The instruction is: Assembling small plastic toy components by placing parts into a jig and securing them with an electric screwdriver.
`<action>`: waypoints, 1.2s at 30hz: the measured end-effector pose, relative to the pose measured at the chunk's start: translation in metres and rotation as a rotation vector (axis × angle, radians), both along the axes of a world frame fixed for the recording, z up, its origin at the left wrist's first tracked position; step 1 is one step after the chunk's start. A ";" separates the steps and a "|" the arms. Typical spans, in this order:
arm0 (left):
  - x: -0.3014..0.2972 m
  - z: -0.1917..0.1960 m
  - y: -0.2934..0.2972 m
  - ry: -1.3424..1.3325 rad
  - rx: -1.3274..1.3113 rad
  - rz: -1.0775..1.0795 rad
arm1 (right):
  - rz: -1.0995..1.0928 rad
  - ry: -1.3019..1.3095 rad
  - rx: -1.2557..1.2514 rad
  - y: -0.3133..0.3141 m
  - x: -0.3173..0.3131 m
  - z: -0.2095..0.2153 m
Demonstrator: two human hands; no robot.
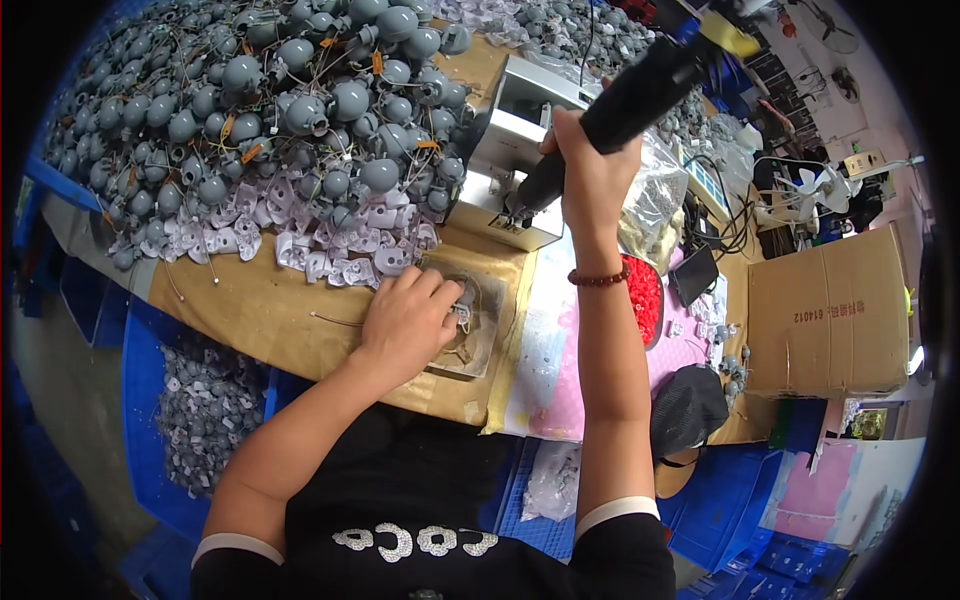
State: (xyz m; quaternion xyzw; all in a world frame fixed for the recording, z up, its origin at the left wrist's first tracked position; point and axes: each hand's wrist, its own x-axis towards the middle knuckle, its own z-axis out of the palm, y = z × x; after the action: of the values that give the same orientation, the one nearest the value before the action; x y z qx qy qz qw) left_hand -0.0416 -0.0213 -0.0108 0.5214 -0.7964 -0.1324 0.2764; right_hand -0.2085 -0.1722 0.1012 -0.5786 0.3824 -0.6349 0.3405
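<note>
Black driver point(640, 98), our right hand point(592, 165) wrapped round it by the metal box point(522, 234): probably the pickup step. Our left hand's point(410, 312) fingers curl, pinch unclear; next calls for steady aim.

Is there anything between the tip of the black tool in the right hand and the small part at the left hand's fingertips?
Yes. In this view, the near wall of the silver box lies between them, and the left hand partly covers the small part.
</note>
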 end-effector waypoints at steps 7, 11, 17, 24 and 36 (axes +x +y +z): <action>0.003 -0.004 -0.001 0.102 0.094 -0.012 | 0.163 -0.011 0.191 0.062 0.010 -0.008; 0.005 0.001 0.000 0.079 0.112 0.004 | 0.230 -0.057 0.150 0.098 0.019 -0.021; 0.002 -0.001 0.000 0.093 0.081 0.002 | 0.257 -0.002 0.043 0.104 0.015 -0.037; 0.003 -0.005 0.000 0.114 0.058 -0.002 | 0.258 0.012 0.007 0.107 0.014 -0.045; 0.010 -0.002 -0.001 0.151 0.076 -0.034 | 0.328 0.093 -0.001 0.117 0.016 -0.055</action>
State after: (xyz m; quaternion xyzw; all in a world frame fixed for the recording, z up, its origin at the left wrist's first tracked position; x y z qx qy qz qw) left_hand -0.0314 -0.0224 -0.0130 0.5065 -0.7764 -0.2063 0.3132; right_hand -0.1922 -0.0557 0.0466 -0.6623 0.2979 -0.5433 0.4213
